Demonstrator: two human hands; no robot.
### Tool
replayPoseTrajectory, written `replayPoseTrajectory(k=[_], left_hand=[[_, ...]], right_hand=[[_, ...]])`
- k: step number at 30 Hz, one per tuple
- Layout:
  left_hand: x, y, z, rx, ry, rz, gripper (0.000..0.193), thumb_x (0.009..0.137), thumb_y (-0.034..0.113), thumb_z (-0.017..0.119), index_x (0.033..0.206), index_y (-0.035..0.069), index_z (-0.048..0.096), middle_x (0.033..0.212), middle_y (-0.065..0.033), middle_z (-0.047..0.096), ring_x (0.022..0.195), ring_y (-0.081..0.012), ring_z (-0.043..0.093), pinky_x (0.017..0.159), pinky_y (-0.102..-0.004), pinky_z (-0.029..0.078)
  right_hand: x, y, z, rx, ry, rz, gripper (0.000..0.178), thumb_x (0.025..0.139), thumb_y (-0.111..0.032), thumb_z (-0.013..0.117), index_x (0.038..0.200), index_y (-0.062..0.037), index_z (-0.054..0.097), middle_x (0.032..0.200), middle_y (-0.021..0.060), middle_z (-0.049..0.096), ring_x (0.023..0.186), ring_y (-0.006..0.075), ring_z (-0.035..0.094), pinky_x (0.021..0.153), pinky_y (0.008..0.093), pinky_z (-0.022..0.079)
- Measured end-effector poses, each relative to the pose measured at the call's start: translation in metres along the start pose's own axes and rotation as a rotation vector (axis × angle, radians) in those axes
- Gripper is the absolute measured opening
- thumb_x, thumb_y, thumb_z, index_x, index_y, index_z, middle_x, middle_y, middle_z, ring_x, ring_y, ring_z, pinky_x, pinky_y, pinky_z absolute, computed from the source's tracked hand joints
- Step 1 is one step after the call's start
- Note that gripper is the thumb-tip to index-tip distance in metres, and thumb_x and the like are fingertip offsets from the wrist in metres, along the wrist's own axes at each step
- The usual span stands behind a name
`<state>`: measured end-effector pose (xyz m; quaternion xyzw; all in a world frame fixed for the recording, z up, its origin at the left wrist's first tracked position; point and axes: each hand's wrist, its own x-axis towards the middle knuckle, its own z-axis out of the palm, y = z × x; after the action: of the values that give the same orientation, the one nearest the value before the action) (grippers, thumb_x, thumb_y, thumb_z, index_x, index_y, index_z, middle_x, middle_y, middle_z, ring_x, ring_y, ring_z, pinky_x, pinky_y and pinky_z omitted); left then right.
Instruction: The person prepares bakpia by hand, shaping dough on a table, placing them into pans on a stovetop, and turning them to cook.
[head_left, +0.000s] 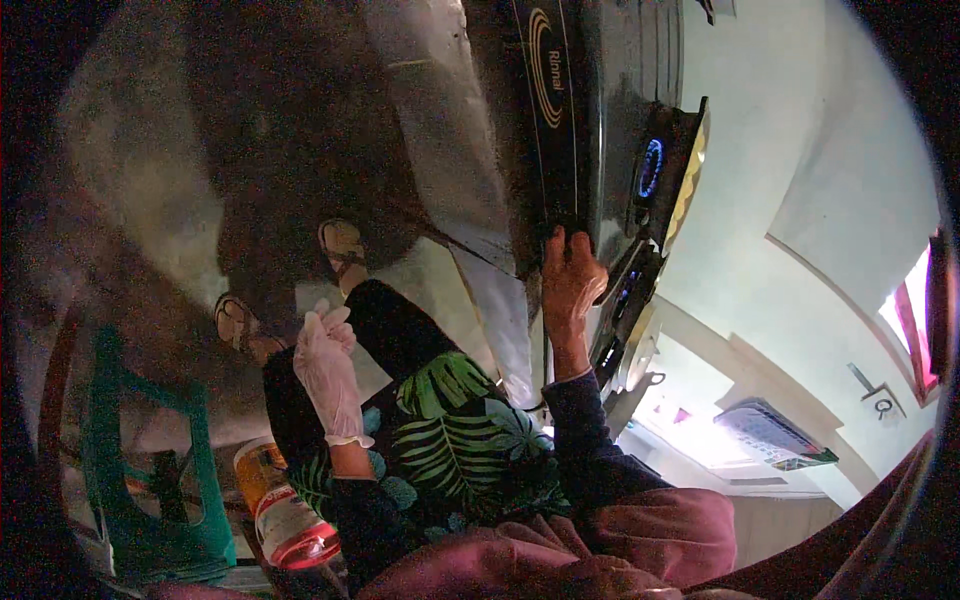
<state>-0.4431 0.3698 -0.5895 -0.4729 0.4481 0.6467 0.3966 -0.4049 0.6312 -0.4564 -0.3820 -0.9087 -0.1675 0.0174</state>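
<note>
My left hand (325,365) wears a thin pale glove and hangs in the air above my lap, fingers spread, holding nothing. My bare right hand (570,280) reaches to the black gas stove (560,110), its fingers curled over the stove's front edge; any knob under them is hidden. A ring of blue flame (651,167) burns under a dark pan (692,160) just beyond that hand. Fainter blue light (628,285) shows under a second pot nearer to me.
The stove stands on a steel counter (440,120). My feet in sandals (343,250) are on the floor below. A green stool (140,480) stands at the left, with an orange-and-red labelled bottle (280,510) beside it. A bright window (915,310) is at the right.
</note>
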Motion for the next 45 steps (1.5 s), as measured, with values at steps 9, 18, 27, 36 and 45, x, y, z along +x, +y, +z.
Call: replayPoseTrajectory(k=[9,18,27,36,45], left_hand=[[0.014,-0.008,-0.023,-0.118,-0.124,-0.008,0.045,0.104,0.034,0.047,0.128,-0.004,0.057,0.099,-0.0126,0.069,0.076,-0.0093,0.056,0.073,-0.0231,0.048],[0.013,-0.001,-0.015,-0.036,-0.072,-0.028,0.045,0.103,0.033,0.049,0.128,-0.004,0.058,0.095,-0.0097,0.07,0.074,-0.0089,0.056,0.07,-0.0242,0.048],[0.024,-0.009,-0.024,-0.055,-0.105,-0.046,0.043,0.103,0.03,0.052,0.125,-0.006,0.057,0.095,-0.0109,0.069,0.072,-0.0083,0.053,0.066,-0.0239,0.045],[0.003,0.022,-0.003,-0.08,-0.084,0.033,0.039,0.1,0.024,0.058,0.122,-0.008,0.058,0.098,-0.0173,0.068,0.072,-0.0127,0.056,0.064,-0.0248,0.047],[0.005,0.028,-0.005,-0.217,-0.069,0.033,0.041,0.101,0.027,0.056,0.122,-0.008,0.06,0.098,-0.0186,0.069,0.069,-0.0108,0.056,0.06,-0.0224,0.045]], right_hand=[[-0.004,-0.004,0.0,0.066,-0.002,0.045,0.032,0.091,-0.024,0.067,0.07,-0.0052,0.052,0.05,0.0165,0.047,0.041,0.0313,0.04,0.042,0.0423,0.035],[-0.001,-0.006,-0.003,0.115,-0.008,0.059,0.031,0.093,-0.021,0.066,0.071,-0.0043,0.053,0.054,0.0174,0.046,0.043,0.0294,0.039,0.043,0.041,0.033],[0.0,-0.015,-0.005,0.146,-0.013,0.115,0.031,0.092,-0.022,0.067,0.071,-0.0031,0.053,0.052,0.0183,0.045,0.042,0.0306,0.039,0.043,0.0424,0.034],[-0.005,-0.026,-0.037,0.159,-0.107,0.014,0.037,0.096,-0.023,0.064,0.069,-0.0025,0.049,0.052,0.0136,0.041,0.049,0.0178,0.029,0.043,0.0369,0.033],[0.124,-0.134,-0.032,0.378,0.135,-0.516,0.011,0.091,-0.01,0.068,0.098,-0.001,0.069,0.087,0.0147,0.068,0.074,0.0261,0.067,0.067,0.0335,0.052]])
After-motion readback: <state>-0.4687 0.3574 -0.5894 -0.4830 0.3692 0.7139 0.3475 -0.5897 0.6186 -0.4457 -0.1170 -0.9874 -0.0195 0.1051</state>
